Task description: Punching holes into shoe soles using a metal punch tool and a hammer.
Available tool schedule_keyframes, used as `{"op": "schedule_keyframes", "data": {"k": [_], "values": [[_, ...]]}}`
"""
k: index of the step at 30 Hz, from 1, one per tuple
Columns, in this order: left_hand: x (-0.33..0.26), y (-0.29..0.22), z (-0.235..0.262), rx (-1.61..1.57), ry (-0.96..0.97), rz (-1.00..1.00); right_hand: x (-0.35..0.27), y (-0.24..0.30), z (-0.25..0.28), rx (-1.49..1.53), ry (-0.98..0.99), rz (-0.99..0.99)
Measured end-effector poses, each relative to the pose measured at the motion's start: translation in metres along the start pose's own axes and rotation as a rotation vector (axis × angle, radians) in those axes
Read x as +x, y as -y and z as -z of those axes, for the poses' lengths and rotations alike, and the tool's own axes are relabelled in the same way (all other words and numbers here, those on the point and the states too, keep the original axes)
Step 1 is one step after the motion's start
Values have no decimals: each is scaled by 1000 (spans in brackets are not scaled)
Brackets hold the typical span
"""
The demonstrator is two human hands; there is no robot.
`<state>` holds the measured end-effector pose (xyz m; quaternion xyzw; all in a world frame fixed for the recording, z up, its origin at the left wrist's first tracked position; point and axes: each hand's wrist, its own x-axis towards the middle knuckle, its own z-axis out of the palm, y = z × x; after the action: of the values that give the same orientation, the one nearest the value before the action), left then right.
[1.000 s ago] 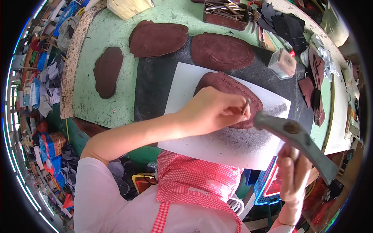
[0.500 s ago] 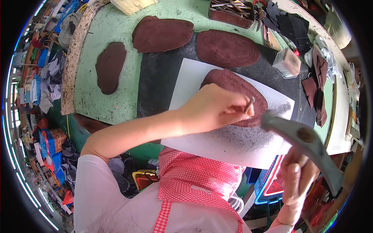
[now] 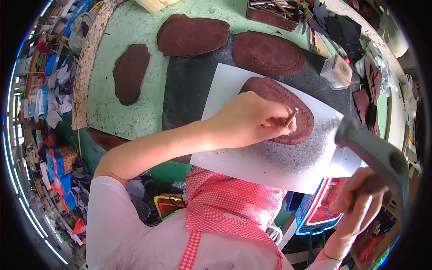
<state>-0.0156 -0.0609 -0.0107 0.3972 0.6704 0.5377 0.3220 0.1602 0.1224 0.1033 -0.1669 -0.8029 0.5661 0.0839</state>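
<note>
My left hand (image 3: 254, 119) pinches a thin metal punch (image 3: 294, 113) over a dark brown leather piece (image 3: 303, 104). Stitch-like holes run along the leather's rounded edge, while my hand and fingers cover its lower left part and hide the punch's tip. Beneath the leather lies a white sheet (image 3: 222, 96), strewn with dark specks on its right side. Raised to the right of the sheet is a hammer (image 3: 373, 146), its metal head apart from the punch. My right hand (image 3: 360, 200) is wrapped round the handle, which is mostly hidden by the head and fingers.
A black mat (image 3: 186, 85) lies under the sheet on the green table (image 3: 101, 99). More brown leather pieces (image 3: 193, 35) lie beyond and to the left. At the right are a clear block (image 3: 336, 72) and black scraps (image 3: 344, 33); a tin of metal tools (image 3: 272, 15) stands behind.
The hammer and my right hand have moved to the right, away from the punch. My left hand keeps its pinch on the punch over the leather. The whole view has shifted slightly.
</note>
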Motion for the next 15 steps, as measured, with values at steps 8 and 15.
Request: {"op": "schedule_keyframes", "data": {"k": [8,15], "values": [[-5,7,6,235,-52,-163,6,-16,-23,-137,-4,29],[-5,-11,8,326,56,-91,20,-11,15,86,574,79]]}}
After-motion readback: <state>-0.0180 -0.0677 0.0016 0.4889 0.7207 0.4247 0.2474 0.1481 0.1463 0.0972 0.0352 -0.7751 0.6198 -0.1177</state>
